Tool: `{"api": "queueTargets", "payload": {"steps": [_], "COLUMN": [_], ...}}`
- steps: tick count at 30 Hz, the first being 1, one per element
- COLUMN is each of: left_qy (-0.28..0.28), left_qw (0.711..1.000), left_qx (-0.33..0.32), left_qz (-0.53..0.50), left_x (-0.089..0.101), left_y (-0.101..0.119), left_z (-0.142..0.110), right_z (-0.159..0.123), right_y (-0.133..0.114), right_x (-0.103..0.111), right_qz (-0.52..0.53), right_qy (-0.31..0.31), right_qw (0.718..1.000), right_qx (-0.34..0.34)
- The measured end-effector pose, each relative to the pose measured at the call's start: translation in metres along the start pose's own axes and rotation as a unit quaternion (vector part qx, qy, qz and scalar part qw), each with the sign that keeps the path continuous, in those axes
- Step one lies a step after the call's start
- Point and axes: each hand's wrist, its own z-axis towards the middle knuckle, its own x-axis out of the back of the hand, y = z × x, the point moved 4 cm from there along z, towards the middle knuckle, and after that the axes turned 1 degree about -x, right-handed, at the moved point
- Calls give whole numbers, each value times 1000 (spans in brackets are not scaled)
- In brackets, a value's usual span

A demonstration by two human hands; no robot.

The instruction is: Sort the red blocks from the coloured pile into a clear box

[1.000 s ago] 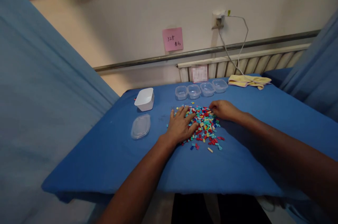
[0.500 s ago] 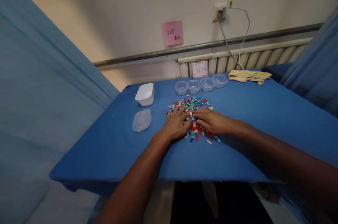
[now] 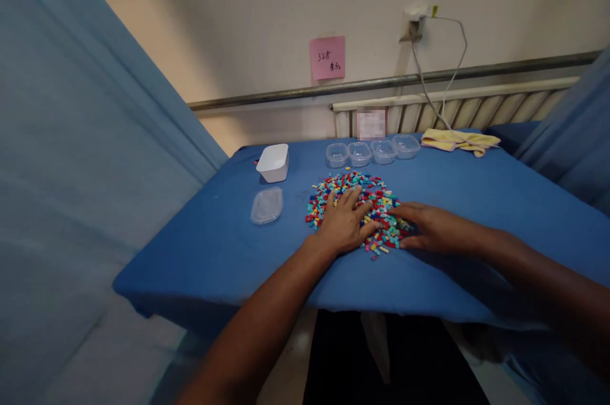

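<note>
A spread pile of small coloured plastic pieces (image 3: 328, 192), red, teal, blue, yellow and white, lies on the blue-covered table. They look like tiny building bricks. Resting palm-down on the pile's left and middle part is my left hand (image 3: 344, 224), fingers spread. At the pile's right edge, my right hand (image 3: 431, 227) touches the pieces with its thumb and fingers apart. Neither hand visibly grips a piece. Pieces under the palms and fingers are hidden.
Several clear plastic tubs (image 3: 359, 154) stand in a row behind the pile. To the left are a white container (image 3: 273, 163) and a translucent lid (image 3: 267, 206). A yellow cloth (image 3: 457, 141) lies at the back right. Blue curtains (image 3: 61, 138) hang at both sides.
My hands have moved apart: the right hand has gone outward to the pile's right edge, while the left has shifted across the pieces. The pile looks more spread out. The camera view has shifted slightly.
</note>
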Motion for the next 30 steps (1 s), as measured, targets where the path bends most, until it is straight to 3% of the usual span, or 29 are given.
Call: {"api": "queueTargets", "payload": {"steps": [4, 7, 10, 13, 17, 21, 24, 27, 30], "left_qy": [33, 71, 104, 130, 170, 181, 194, 222, 274], "left_qw": [997, 983, 961, 936, 895, 857, 811, 768, 753], "left_qx": [69, 145, 197, 220, 251, 248, 227, 189, 232], "left_qz": [-26, -89, -164, -243, -326, -415, -504, -570, -552], "left_x": [16, 24, 17, 4, -6, -11, -14, -13, -9], "left_y": [-29, -63, -95, -113, -120, -117, -115, -115, -123], "left_z": [21, 21, 8, -5, -11, -2, 6, 11, 9], "right_z": [31, 57, 85, 112, 147, 180, 193, 188, 172], "right_y": [-23, -45, -62, -69, -47, -15, -7, -17, -31], "right_x": [-7, -11, -11, -2, 23, 37, 24, 3, -2], "right_qz": [-16, -28, -23, 12, 63, -2, -9, 4, 34], "right_qy": [15, 28, 36, 59, 89, 94, 81, 47, 41], "right_qw": [1000, 999, 999, 998, 994, 994, 995, 998, 998], "right_qx": [-14, -19, -6, 27, 5, -60, -65, -31, 20]}}
